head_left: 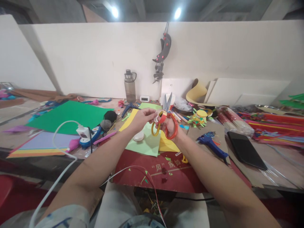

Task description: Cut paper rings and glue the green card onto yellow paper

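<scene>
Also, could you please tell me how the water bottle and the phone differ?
The bottle stands upright, while the phone lies flat. The bottle is greyish and see-through with a looped cap; the phone is a thin, black, opaque slab. Both sit untouched by the hands.

1. Source: two ceiling lights [115, 12] [178, 13], overexposed, hazy halos.
2. White partition [95, 57]: bright, fairly even; soft shadow along its left-hand fold.
3. Tabletop [281, 155]: moderately lit. Area beneath: dim, detail poor.
4. Phone [247, 150]: dark screen, no strong glare.
5. Optics: wide-angle; stretching toward side edges, forearms [206, 164] enlarged.
6. Focus: slight overall softness; fingers [148, 114] mildly smeared, farthest side clutter indistinct.
</scene>
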`<state>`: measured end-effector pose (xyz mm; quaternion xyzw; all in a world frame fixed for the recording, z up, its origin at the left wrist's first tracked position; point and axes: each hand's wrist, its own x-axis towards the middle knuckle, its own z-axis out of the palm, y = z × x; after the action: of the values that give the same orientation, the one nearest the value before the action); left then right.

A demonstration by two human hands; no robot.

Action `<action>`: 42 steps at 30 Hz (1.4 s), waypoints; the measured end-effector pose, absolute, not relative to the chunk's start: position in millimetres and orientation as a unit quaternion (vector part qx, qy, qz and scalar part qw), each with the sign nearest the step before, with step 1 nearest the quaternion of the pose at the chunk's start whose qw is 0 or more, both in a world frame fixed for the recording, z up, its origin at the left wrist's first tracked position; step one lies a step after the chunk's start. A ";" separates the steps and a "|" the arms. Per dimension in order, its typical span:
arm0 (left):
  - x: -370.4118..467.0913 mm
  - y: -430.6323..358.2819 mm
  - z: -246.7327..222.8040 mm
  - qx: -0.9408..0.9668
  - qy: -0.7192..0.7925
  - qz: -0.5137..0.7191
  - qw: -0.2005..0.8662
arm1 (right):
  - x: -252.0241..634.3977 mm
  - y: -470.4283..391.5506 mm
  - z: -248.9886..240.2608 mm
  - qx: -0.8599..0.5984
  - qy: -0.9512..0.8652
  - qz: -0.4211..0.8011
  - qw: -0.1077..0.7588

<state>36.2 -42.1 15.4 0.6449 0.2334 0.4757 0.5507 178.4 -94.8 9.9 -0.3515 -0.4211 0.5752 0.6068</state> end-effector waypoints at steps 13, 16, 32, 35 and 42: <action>36.2 -40.4 23.3 0.501 0.247 0.503 0.660 | 180.8 -92.0 0.3 -0.381 -0.439 0.474 0.661; 37.7 -39.0 21.4 0.507 0.250 0.520 0.640 | 179.9 -94.5 2.5 -0.377 -0.453 0.459 0.665; 25.1 -34.0 41.7 0.451 0.241 0.640 0.573 | 190.0 -96.2 -1.3 -0.491 -0.651 0.168 0.554; 23.1 -33.6 43.9 0.438 0.236 0.659 0.564 | 193.1 -94.1 -6.8 -0.512 -0.693 0.114 0.495; 28.4 -37.3 43.6 0.416 0.220 0.665 0.579 | 193.3 -97.1 -5.5 -0.541 -0.734 0.048 0.408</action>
<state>28.4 -37.3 43.6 0.4164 0.2205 0.6651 0.5794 193.3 -97.1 -5.5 -0.5410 -0.7338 0.0478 0.4082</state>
